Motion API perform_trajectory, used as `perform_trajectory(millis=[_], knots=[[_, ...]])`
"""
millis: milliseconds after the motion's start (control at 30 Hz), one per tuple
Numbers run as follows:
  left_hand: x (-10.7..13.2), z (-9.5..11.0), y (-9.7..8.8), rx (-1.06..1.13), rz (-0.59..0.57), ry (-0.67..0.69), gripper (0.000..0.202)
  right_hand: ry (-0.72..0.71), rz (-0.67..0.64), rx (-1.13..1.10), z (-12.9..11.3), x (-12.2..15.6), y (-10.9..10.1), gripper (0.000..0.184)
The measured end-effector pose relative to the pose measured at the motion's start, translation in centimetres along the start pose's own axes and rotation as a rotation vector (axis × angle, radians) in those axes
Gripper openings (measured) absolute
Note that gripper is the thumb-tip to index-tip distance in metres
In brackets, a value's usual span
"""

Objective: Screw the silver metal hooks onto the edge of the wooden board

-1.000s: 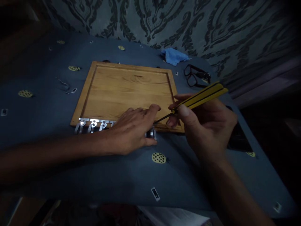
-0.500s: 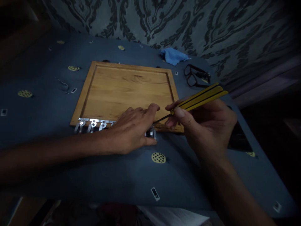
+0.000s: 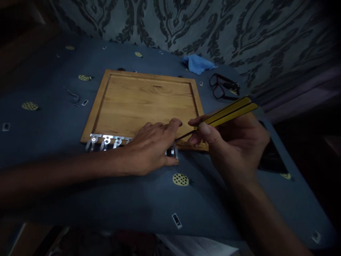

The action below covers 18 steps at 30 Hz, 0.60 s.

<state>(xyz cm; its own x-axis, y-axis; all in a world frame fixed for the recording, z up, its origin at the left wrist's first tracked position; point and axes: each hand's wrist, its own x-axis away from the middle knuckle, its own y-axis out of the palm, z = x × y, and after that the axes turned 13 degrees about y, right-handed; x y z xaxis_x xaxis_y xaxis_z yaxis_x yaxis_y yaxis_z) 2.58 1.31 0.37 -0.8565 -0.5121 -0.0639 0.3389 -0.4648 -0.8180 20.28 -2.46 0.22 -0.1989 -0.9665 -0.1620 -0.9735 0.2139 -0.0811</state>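
A shallow wooden frame (image 3: 149, 103) with a recessed panel lies on the table. Along its near edge runs a metal hook rail (image 3: 114, 138) with several hooks, partly covered by my left hand (image 3: 150, 147). That hand is laid across the rail, thumb on the near side and fingers over the wood, holding the rail against the frame. My right hand (image 3: 234, 138) grips a screwdriver (image 3: 234, 108) with a yellow and black handle between thumb and fingers. The thin shaft slants down left to the rail beside my left index finger. Its tip and any screw there are hidden.
Beyond the frame, a blue cloth (image 3: 198, 64) and dark-rimmed glasses (image 3: 222, 87) lie at the back right. A black flat object (image 3: 273, 156) is partly behind my right hand. The blue tablecloth (image 3: 106, 206) has pineapple prints. A patterned wall covering (image 3: 173, 25) borders the back.
The screwdriver handle has turned a little about its length, showing fewer yellow ridges. Both hands keep their places on the rail and the handle. The whole view has shifted very slightly.
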Motion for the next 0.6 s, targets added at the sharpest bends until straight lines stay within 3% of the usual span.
perform_trajectory(millis=[600], knots=[[-0.09,-0.05,0.04,-0.068,-0.028,-0.002,0.068,-0.029,0.006,0.036,-0.04,0.05,-0.26,0.02]])
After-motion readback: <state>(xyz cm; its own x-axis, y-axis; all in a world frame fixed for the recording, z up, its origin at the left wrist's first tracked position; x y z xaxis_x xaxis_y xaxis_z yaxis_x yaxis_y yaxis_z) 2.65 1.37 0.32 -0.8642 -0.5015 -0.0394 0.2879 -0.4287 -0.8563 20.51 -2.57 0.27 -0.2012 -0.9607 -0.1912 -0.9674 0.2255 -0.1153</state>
